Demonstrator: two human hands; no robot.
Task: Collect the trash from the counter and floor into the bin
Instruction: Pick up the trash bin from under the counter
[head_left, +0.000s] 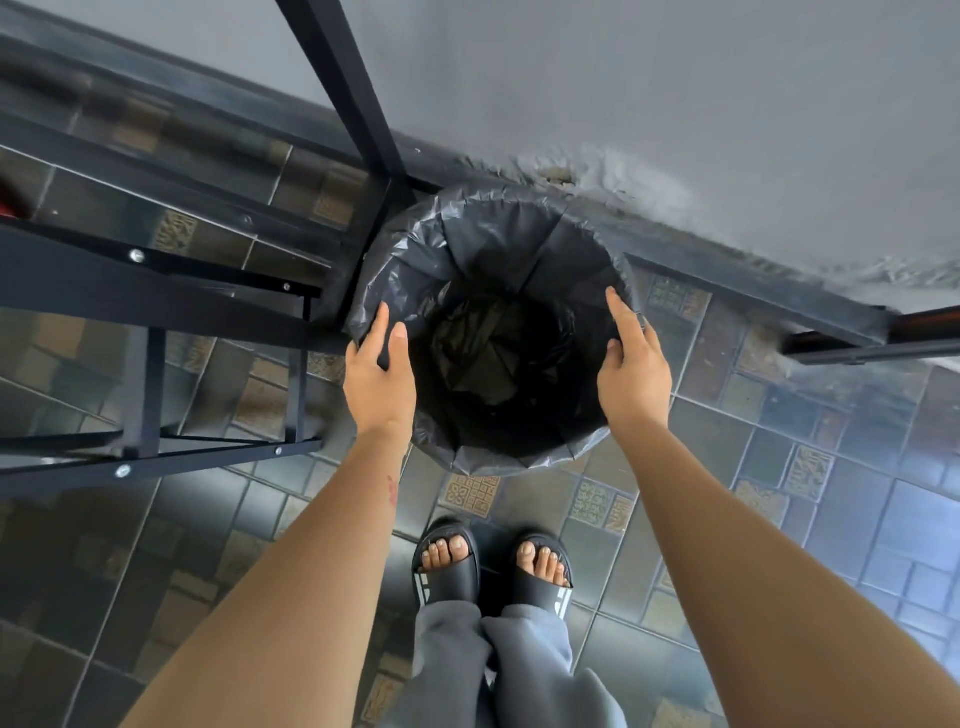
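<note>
Head view: left hand (379, 374) and right hand (634, 374) grip the bin (519, 462) rim; pulling may slip the liner (493, 234) off.

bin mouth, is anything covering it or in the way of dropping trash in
Nothing visible. The bin has no lid; left hand and right hand hold its rim at the sides, and the frame leg stands beside it, not over it.

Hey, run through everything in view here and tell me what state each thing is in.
bin: upright, open-topped, lined; inside too dark to tell what it holds.
liner: black, folded over the rim, crumpled at the bottom.
left hand: grips the rim, thumb inside.
right hand: grips the opposite rim.
</note>
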